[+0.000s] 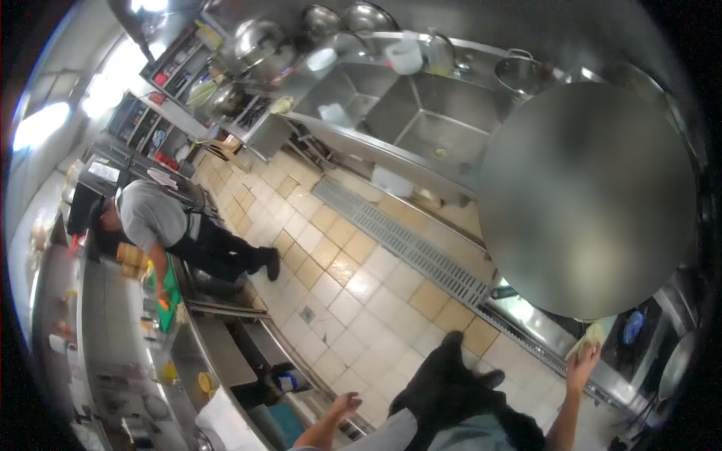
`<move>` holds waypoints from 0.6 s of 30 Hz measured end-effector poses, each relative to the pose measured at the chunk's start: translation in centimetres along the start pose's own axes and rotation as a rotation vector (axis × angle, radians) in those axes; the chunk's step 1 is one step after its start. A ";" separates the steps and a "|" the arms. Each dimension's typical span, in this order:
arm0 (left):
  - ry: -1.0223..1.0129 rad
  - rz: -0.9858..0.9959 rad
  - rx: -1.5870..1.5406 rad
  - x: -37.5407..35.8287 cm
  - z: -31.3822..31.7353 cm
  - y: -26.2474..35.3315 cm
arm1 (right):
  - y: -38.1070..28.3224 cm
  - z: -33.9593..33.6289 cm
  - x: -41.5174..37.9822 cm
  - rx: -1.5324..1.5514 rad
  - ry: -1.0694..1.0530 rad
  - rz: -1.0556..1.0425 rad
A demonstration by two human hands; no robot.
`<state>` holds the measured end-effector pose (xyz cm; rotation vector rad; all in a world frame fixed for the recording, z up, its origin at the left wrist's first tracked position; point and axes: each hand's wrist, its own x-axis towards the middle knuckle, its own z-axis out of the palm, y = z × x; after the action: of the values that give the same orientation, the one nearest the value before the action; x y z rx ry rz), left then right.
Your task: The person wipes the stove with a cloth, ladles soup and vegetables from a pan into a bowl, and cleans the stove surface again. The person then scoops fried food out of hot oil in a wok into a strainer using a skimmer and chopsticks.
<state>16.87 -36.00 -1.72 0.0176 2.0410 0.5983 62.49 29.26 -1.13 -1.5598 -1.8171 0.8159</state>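
Observation:
My right hand (583,362) is closed on a pale yellowish cloth (590,338) at the lower right. The cloth is at the bottom rim of a large round grey metal piece (590,203), beside the stove. My left hand (346,406) hangs over the floor near the left counter's edge, away from other objects. Its fingers look curled, and I cannot make out whether anything is in them.
A co-worker (154,214) stands at the left counter by a green board (173,293). A double sink (444,128) lines the far wall. A floor grate (402,244) crosses the tiles. A burner (634,328) is at the right.

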 end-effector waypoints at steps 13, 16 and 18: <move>0.074 -0.185 0.147 -4.1 -2.5 3.7 | -3.0 3.7 -1.5 -0.457 -0.314 -0.237; 0.017 -0.108 0.052 -0.4 0.3 -2.6 | -13.0 4.7 -3.5 -0.600 -0.323 -0.367; 0.004 -0.104 0.061 -1.9 0.2 -1.4 | -13.4 6.4 -3.6 -0.475 -0.384 -0.431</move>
<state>18.34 -37.65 -0.85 -0.0534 2.0498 0.4714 49.63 23.70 5.07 -1.2424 -2.6596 0.5210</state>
